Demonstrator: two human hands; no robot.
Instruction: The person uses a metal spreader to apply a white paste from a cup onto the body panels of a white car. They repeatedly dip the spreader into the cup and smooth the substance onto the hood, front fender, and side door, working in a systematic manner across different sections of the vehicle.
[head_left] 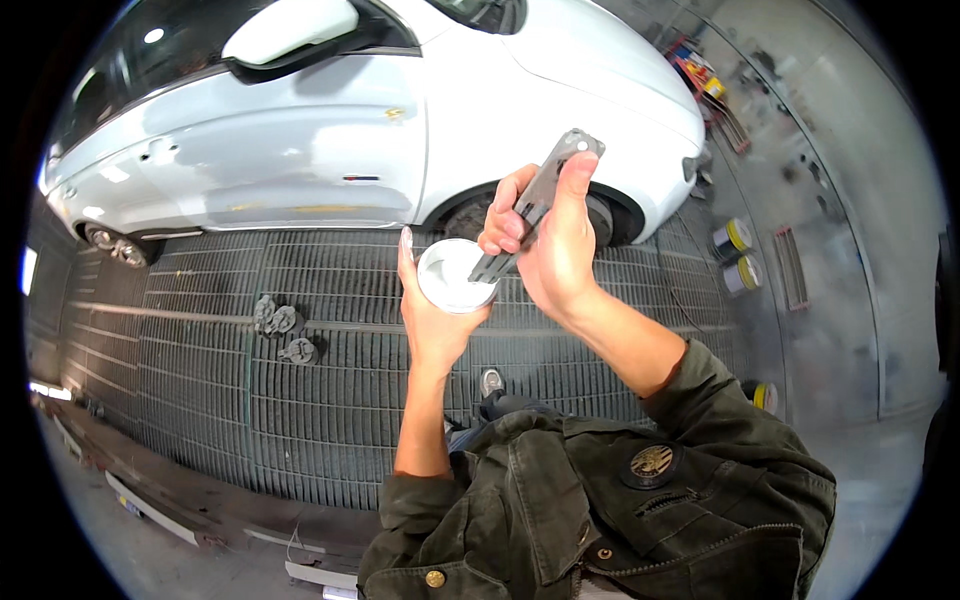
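Note:
My left hand (436,335) is wrapped round a white round cup (452,302), its thumb along the side. White or pale grey stuff lies inside the cup. In my right hand (560,250) is a long flat grey stick with slots (548,185), gripped between thumb and fingers. It slants down to the left, and its lower end is at the cup's mouth; whether it touches the contents I cannot tell. Beyond both hands stands a white car (610,90), its door (290,150) marked with dull grey patches and small yellowish spots.
Metal grating (200,330) covers the floor below. Crumpled grey lumps (280,318) lie on it to the left. Along the right stand several cans with yellow-and-black bands (735,238) and a narrow rack (790,268). Long pale strips (150,508) lie at the lower left.

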